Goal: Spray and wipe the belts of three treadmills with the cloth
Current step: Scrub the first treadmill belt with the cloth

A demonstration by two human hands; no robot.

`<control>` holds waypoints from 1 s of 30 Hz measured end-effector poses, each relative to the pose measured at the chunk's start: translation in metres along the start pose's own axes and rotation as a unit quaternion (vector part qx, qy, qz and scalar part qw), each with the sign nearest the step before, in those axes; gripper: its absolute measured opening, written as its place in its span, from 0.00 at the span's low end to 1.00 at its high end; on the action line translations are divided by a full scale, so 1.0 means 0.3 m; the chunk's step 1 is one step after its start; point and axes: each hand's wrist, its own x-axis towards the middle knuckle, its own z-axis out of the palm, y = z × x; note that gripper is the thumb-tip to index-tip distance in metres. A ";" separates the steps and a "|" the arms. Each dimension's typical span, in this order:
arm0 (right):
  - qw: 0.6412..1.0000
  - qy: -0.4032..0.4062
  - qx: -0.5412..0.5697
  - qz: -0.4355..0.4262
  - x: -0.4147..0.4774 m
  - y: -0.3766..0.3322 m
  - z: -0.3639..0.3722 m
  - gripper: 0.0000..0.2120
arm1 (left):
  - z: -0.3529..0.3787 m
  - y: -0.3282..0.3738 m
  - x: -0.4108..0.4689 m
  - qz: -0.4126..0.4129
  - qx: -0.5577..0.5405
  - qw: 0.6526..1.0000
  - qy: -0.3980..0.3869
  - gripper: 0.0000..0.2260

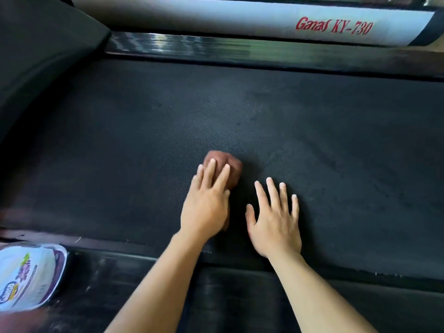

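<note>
Brown cloth lies bunched on the black belt, under the fingers of the left hand. That hand is flat, fingers straight, pressing the cloth down; the thumb is hidden. Right hand lies just beside it, palm down on the bare belt, fingers spread, holding nothing. Beyond both hands runs a glossy side rail, then a white panel lettered "Ganas KY-730". Well to the left of the left hand, nearer the person, lies a white, purple-trimmed labelled container; its contents cannot be seen.
</note>
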 end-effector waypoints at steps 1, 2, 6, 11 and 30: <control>1.000 0.003 0.001 0.000 0.000 0.000 0.001 0.30 | 0.006 0.003 -0.055 0.008 0.003 1.000 -0.002 0.25; 1.000 0.004 0.002 0.001 0.000 0.000 0.001 0.30 | 0.007 -0.005 -0.104 0.007 0.008 1.000 -0.003 0.25; 1.000 0.008 -0.001 0.001 0.000 -0.002 0.000 0.30 | -0.033 -0.144 -0.205 -0.054 0.014 0.998 0.005 0.26; 1.000 0.015 0.003 -0.001 -0.001 -0.003 -0.001 0.30 | -0.129 -0.317 -0.101 -0.191 -0.013 0.980 0.056 0.24; 1.000 0.019 0.015 -0.004 -0.002 -0.001 -0.003 0.30 | -0.043 -0.183 -0.192 -0.101 0.004 0.994 0.043 0.26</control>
